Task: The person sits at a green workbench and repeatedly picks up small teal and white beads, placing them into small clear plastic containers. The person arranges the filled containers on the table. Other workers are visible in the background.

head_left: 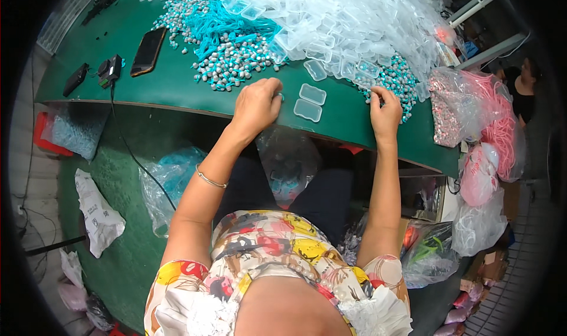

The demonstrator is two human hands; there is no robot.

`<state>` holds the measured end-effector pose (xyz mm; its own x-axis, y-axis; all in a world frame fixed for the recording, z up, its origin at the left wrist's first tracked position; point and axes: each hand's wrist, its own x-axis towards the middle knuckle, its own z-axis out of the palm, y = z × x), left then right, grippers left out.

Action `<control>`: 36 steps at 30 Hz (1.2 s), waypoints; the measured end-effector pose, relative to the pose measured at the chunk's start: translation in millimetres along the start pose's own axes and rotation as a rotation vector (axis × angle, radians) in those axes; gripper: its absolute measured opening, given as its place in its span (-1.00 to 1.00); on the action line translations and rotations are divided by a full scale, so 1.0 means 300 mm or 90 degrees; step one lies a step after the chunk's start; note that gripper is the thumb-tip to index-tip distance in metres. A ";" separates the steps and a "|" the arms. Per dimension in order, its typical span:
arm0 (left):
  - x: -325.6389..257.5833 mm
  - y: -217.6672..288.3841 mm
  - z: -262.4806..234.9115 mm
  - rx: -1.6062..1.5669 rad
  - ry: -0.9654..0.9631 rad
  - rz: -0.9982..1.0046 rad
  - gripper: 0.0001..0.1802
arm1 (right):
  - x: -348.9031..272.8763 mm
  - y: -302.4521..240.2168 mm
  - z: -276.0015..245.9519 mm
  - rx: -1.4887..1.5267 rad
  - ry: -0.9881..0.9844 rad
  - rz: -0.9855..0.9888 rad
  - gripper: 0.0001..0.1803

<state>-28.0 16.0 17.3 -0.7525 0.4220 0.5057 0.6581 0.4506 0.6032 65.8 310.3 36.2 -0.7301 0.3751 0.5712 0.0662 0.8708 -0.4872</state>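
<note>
An open clear plastic case (310, 102), its two halves lying flat, rests on the green table (171, 91) between my hands. To its left my left hand (258, 105) is closed, with a speck of teal showing at its fingertips. My right hand (385, 114) is bent at the edge of a right-hand pile of small grey-and-teal pieces (401, 79), thumb and forefinger curled together; what they pinch is hidden. A larger pile of such pieces (227, 64) lies beyond my left hand, beside a bundle of teal cords (218, 26). Another clear case (315, 70) lies farther back.
A big heap of clear cases (342, 17) covers the table's far side. A phone (149, 51) and a small black device with a cable (110, 71) lie at left. Bags of pink cords (496, 111) stand at right. Another person (522, 88) is at far right.
</note>
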 end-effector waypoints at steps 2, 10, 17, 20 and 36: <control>-0.014 -0.005 0.021 -0.026 -0.003 -0.006 -0.87 | -0.014 0.022 -0.006 -0.126 -0.037 -0.066 -0.90; -0.019 0.027 0.027 -0.073 -0.030 -0.039 -0.89 | -0.026 0.004 0.084 -0.274 -0.017 -0.125 -0.73; -0.033 0.007 0.038 -0.053 0.009 0.018 -0.89 | 0.022 -0.035 0.115 -0.342 0.005 -0.166 -0.64; -0.031 0.011 0.043 -0.046 0.018 0.039 -0.88 | 0.045 0.006 0.139 -0.380 -0.012 -0.187 -0.63; -0.043 0.017 0.037 -0.022 0.002 0.029 -0.88 | -0.039 -0.065 0.101 0.028 -0.168 -0.231 -0.66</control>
<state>-14.6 21.5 6.9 -0.7220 0.4386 0.5351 0.6902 0.4038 0.6004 52.3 279.5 19.0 -0.8497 -0.0510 0.5248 -0.2509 0.9145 -0.3174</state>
